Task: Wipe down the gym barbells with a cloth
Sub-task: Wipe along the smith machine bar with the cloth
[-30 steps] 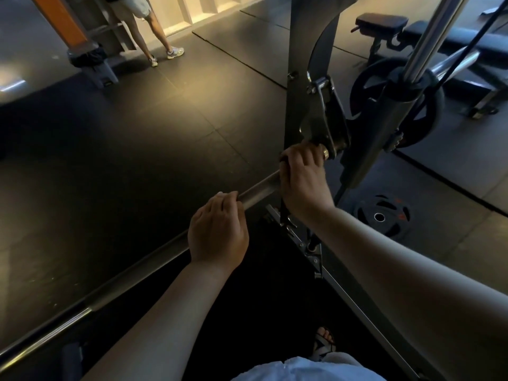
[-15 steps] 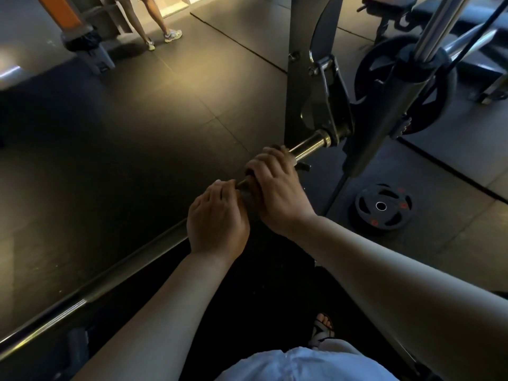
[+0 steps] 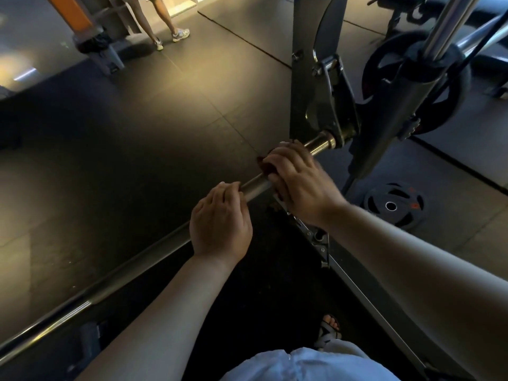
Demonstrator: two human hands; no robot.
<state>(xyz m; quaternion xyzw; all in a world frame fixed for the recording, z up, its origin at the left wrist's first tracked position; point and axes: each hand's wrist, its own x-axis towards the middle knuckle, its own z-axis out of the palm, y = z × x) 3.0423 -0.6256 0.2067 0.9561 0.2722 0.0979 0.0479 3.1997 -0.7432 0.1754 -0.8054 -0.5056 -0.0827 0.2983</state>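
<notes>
Left hand [image 3: 220, 220] grips the long steel barbell [image 3: 255, 186], likely steadying it. To its right, right hand [image 3: 301, 180] clamps dark red cloth [image 3: 264, 166] round the bar.

no legible text, labels or numbers, markings on the weight plate [image 3: 393, 206] too blurred

L hand [image 3: 220, 225] on barbell [image 3: 254, 186], R hand [image 3: 301, 182] just right, over cloth [image 3: 263, 166]; plate [image 3: 377, 199] on floor, far right.
</notes>
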